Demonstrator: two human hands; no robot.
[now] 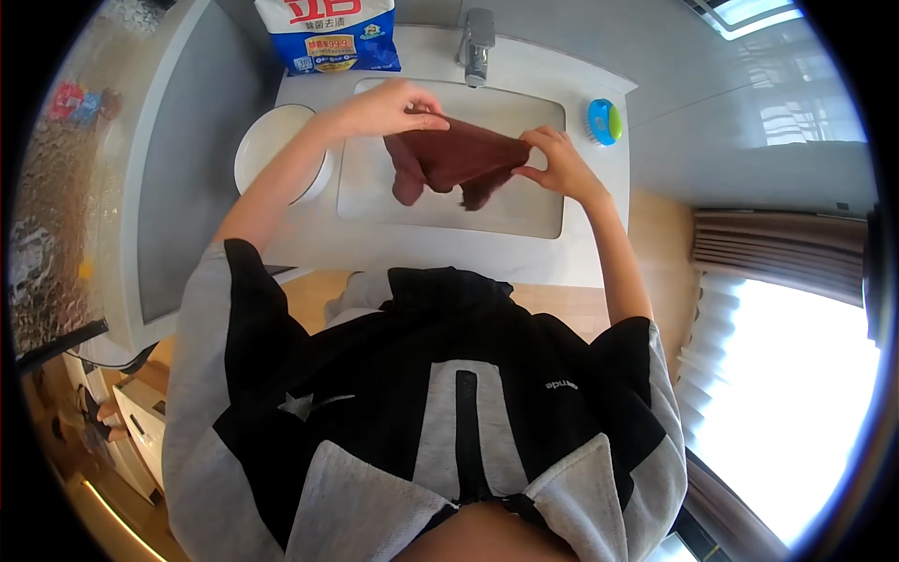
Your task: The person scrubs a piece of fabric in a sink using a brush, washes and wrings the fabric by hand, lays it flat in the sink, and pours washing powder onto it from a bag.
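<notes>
A reddish-brown cloth (459, 155) is stretched between my two hands above the white sink (356, 201). My left hand (393, 108) pinches its upper left corner between thumb and fingers. At the other end, my right hand (560, 164) grips the right corner. The cloth's lower edge hangs in loose folds over the basin. Whether it is a garment or a plain rag I cannot tell.
Behind the sink stands a chrome faucet (478, 47). A blue and white detergent bag (332, 37) is at the back left, with a white bowl (281, 155) below it. On the right counter sits a blue and green scrubbing brush (602, 123).
</notes>
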